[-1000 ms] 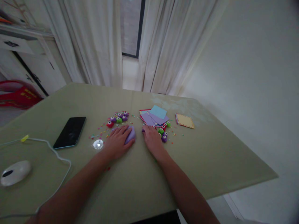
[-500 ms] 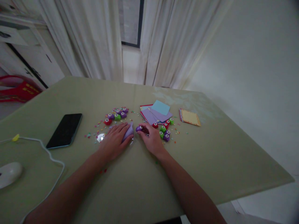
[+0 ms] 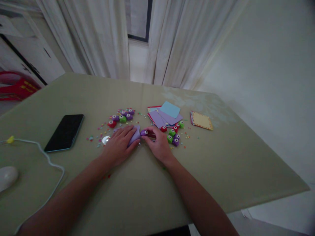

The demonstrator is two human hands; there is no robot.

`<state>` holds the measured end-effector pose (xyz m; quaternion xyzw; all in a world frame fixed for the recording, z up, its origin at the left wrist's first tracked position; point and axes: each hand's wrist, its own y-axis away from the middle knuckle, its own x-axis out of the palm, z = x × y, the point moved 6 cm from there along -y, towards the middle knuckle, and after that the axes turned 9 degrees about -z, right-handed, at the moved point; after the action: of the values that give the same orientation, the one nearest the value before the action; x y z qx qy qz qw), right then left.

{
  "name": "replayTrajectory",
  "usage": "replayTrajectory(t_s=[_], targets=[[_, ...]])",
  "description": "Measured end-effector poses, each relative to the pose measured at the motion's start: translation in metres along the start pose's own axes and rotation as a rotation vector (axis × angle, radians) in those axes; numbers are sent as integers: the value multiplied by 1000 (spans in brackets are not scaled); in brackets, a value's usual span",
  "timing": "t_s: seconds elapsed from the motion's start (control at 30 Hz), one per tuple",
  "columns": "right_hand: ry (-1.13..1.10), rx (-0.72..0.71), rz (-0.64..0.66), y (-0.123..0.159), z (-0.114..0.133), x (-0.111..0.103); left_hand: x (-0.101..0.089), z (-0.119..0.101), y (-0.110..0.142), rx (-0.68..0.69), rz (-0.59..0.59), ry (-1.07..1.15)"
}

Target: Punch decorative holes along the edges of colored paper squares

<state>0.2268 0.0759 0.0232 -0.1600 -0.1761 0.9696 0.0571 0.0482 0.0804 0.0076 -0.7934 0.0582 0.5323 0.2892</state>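
Note:
My left hand (image 3: pixel 119 144) rests low over a soft-looking lilac thing (image 3: pixel 134 136), with its thumb along the near side and its fingers across the top. Most of that lilac thing is hidden under the hand, so its kind does not show. Between the thumb and fingertips of my right hand (image 3: pixel 157 142) is a small purple eyeball toy (image 3: pixel 143 132), right at the lilac thing's right edge. Beside the right hand lie several red, green and purple eyeball toys (image 3: pixel 171 132). Another group of eyeball toys (image 3: pixel 123 118) sits beyond my left hand.
Coloured cards (image 3: pixel 166 114) lie in a loose pile behind the right hand, with a cream-topped stack (image 3: pixel 201 120) further right. Confetti is scattered around. A shiny round piece (image 3: pixel 105 140) is left of my left hand. A black tablet (image 3: pixel 65 132), white cable (image 3: pixel 49 160) and white mouse (image 3: pixel 8 177) lie left.
My right hand has lifted the purple eyeball toy into view and brought it left, up to the lilac thing. My left hand stays over the lilac thing. The view has tilted down slightly.

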Motion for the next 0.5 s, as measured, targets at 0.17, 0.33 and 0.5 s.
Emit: replayTrajectory(t_s=[0.17,0.33,0.5], targets=[[74,-65,63,-1,5,-2,1,0,2,17,-10,-16],[180,-134,166,-1,10,-3,4,-1,3,20,20,-36],[269,-205,207,0,13,-4,6,-1,5,-6,31,-39]])
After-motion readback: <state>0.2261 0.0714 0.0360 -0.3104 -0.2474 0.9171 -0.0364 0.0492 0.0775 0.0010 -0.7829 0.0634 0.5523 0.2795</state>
